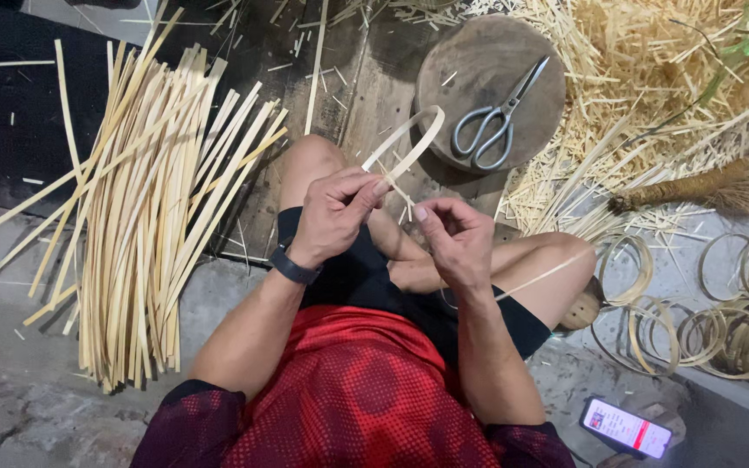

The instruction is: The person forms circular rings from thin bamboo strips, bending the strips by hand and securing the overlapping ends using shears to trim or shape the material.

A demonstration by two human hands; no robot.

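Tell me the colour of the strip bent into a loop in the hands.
Pale straw-yellow bamboo strip, clearest in the head view.

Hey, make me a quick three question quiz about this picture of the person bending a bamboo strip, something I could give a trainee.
1. True or false: the scissors lie on the round wooden block.
2. Which hand pinches the looped end of the bamboo strip? A) left hand B) right hand C) neither
3. Fill in: the finished bamboo rings lie on the floor to the person's ____ side.

Key
1. True; they lie closed-handled on top of the block, blades pointing away from the person.
2. A; the left hand holds the loop in its grip, while the right hand works just below it.
3. Right; the bundle of loose strips lies on the left.
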